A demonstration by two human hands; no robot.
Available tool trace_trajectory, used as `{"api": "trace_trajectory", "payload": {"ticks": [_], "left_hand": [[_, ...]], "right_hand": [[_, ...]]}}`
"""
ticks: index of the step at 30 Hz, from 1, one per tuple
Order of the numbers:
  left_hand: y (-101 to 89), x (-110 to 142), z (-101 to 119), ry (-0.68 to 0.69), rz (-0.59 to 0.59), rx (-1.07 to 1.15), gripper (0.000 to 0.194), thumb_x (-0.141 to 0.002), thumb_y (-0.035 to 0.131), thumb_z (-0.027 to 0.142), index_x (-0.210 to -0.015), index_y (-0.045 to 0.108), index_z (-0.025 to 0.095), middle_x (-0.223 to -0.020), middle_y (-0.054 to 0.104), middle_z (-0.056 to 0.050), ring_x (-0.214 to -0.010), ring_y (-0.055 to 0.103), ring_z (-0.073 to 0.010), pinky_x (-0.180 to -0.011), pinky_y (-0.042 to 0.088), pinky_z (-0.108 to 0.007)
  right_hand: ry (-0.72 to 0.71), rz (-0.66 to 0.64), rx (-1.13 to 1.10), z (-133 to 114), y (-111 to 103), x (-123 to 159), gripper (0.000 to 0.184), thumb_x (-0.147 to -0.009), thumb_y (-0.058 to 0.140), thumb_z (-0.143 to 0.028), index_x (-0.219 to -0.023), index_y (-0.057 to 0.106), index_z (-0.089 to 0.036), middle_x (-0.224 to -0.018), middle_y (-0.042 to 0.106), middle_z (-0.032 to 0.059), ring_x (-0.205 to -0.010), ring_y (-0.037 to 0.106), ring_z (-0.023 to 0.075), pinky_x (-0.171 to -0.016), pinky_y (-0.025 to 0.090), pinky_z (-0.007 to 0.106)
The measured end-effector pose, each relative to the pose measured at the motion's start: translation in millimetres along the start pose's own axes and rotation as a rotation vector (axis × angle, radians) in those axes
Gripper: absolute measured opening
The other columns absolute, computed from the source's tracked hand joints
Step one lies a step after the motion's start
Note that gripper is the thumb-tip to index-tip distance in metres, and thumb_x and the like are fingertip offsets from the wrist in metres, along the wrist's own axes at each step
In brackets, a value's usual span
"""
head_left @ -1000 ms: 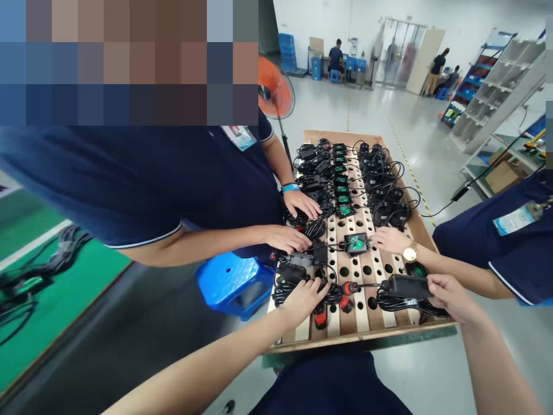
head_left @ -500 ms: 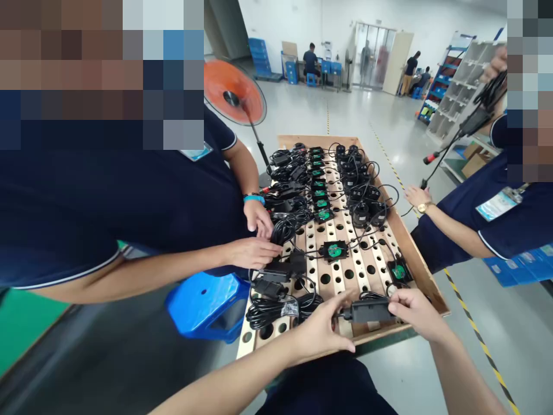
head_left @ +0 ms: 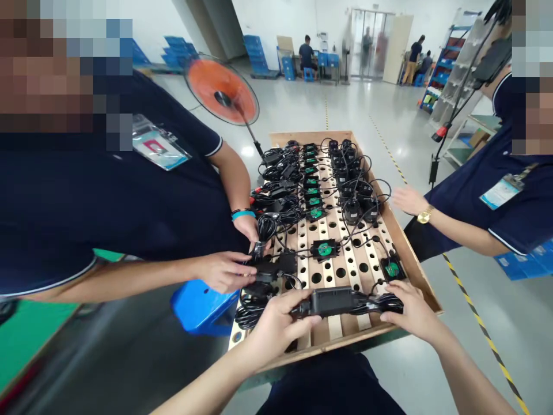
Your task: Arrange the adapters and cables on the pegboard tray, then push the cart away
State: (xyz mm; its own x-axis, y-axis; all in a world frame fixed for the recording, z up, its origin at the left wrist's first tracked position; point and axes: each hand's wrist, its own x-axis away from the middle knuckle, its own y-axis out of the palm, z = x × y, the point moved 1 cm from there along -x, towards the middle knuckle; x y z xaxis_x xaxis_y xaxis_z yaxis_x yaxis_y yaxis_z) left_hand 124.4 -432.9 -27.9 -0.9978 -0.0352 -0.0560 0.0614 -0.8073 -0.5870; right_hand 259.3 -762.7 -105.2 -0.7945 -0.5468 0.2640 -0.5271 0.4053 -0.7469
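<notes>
So the left hand (head_left: 283, 320) is pinching the left end of the adapter (head_left: 332, 301), over the near edge of the tray (head_left: 415, 274); its cable coil (head_left: 375, 303) is in the grip of the right hand (head_left: 410, 312). Adapter looks stiff, lightish, maybe slippery; coil's probably floppy, so I'd take both adapter ends. Tray's got leads (head_left: 285, 215) along the left edge, green boards (head_left: 325, 249) mid, plugs (head_left: 352, 212) toward the right edge.

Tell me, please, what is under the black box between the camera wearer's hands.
Along the near side of the black box, pale slats of the wooden tray show. What lies directly beneath is hidden by the box itself.
</notes>
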Motion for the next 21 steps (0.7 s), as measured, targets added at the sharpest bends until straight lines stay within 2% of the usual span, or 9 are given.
{"api": "trace_trajectory", "payload": {"ticks": [1, 2, 4, 6, 9, 12, 15, 18, 21], "left_hand": [[-3.5, 1, 4, -0.026, 0.015, 0.006, 0.031, -0.085, 0.069, 0.039, -0.101, 0.070, 0.013, -0.084, 0.067, -0.003, -0.074, 0.060, -0.0144, -0.069, 0.046, -0.024], [-5.7, 1, 7, -0.072, 0.008, 0.030, 0.032, -0.086, 0.068, 0.039, -0.104, 0.070, 0.013, -0.084, 0.067, -0.003, -0.073, 0.061, -0.0144, -0.068, 0.046, -0.024], [-6.3, 0, 12, -0.174, -0.050, 0.079, 0.033, -0.088, 0.065, 0.042, -0.100, 0.070, 0.012, -0.082, 0.066, -0.003, -0.071, 0.058, -0.0135, -0.065, 0.045, -0.023], [-2.6, -2, 13, -0.233, -0.113, 0.113, 0.036, -0.090, 0.061, 0.047, -0.093, 0.068, 0.011, -0.080, 0.064, -0.003, -0.072, 0.055, -0.0128, -0.066, 0.043, -0.023], [8.0, -10, 7, -0.279, -0.178, 0.138, 0.043, -0.092, 0.057, 0.051, -0.091, 0.064, 0.009, -0.086, 0.064, -0.005, -0.079, 0.054, -0.0135, -0.072, 0.043, -0.024], [21.7, -21, -6, -0.384, -0.288, 0.188, 0.044, -0.090, 0.055, 0.051, -0.093, 0.063, 0.007, -0.087, 0.065, -0.007, -0.079, 0.056, -0.0140, -0.072, 0.042, -0.024], [37.0, -34, -22, -0.523, -0.369, 0.269, 0.045, -0.089, 0.054, 0.052, -0.095, 0.059, 0.008, -0.076, 0.063, -0.005, -0.060, 0.048, -0.0093, -0.057, 0.035, -0.022], [51.1, -45, -34, -0.648, -0.402, 0.379, 0.047, -0.085, 0.056, 0.054, -0.100, 0.054, 0.009, -0.070, 0.059, -0.002, -0.045, 0.030, -0.0056, -0.045, 0.019, -0.023], [59.1, -48, -37, -0.642, -0.401, 0.398, 0.047, -0.082, 0.059, 0.050, -0.104, 0.054, 0.009, -0.074, 0.061, -0.003, -0.044, 0.031, -0.0054, -0.042, 0.018, -0.023]], "right_hand": [[0.036, -0.055, 0.027, 5, 2, -3, 0.076, -0.073, 0.078, -0.056, -0.141, 0.060, -0.026, -0.149, 0.048, 0.0058, -0.139, 0.040, 0.0305, -0.117, 0.024, 0.044], [0.052, -0.111, 0.022, 7, 3, -7, 0.077, -0.073, 0.078, -0.055, -0.141, 0.059, -0.026, -0.144, 0.053, 0.0061, -0.133, 0.046, 0.0299, -0.112, 0.031, 0.043], [0.030, -0.177, -0.025, 8, 3, -13, 0.062, -0.074, 0.076, -0.046, -0.131, 0.063, -0.025, -0.125, 0.063, 0.0046, -0.113, 0.058, 0.0255, -0.096, 0.043, 0.037], [-0.004, -0.189, -0.056, 7, -1, -17, 0.040, -0.075, 0.070, -0.032, -0.114, 0.066, -0.024, -0.110, 0.066, 0.0015, -0.100, 0.061, 0.0211, -0.086, 0.045, 0.032], [-0.059, -0.145, -0.091, 13, -10, -22, 0.028, -0.077, 0.062, -0.021, -0.105, 0.066, -0.024, -0.107, 0.066, -0.0014, -0.101, 0.061, 0.0169, -0.090, 0.044, 0.029], [-0.063, -0.184, -0.137, 27, -14, -27, 0.027, -0.077, 0.063, -0.022, -0.104, 0.064, -0.022, -0.105, 0.066, -0.0028, -0.099, 0.061, 0.0151, -0.091, 0.044, 0.027], [-0.012, -0.248, -0.153, 43, -12, -33, 0.030, -0.077, 0.065, -0.023, -0.107, 0.061, -0.020, -0.105, 0.065, -0.0010, -0.098, 0.061, 0.0161, -0.091, 0.044, 0.028], [-0.037, -0.212, -0.072, 52, -8, -41, 0.031, -0.078, 0.066, -0.027, -0.107, 0.060, -0.017, -0.111, 0.063, 0.0035, -0.101, 0.060, 0.0185, -0.093, 0.043, 0.030], [-0.026, -0.215, -0.023, 53, -4, -50, 0.033, -0.076, 0.067, -0.026, -0.106, 0.059, -0.016, -0.110, 0.064, 0.0048, -0.100, 0.060, 0.0196, -0.090, 0.044, 0.031]]}}
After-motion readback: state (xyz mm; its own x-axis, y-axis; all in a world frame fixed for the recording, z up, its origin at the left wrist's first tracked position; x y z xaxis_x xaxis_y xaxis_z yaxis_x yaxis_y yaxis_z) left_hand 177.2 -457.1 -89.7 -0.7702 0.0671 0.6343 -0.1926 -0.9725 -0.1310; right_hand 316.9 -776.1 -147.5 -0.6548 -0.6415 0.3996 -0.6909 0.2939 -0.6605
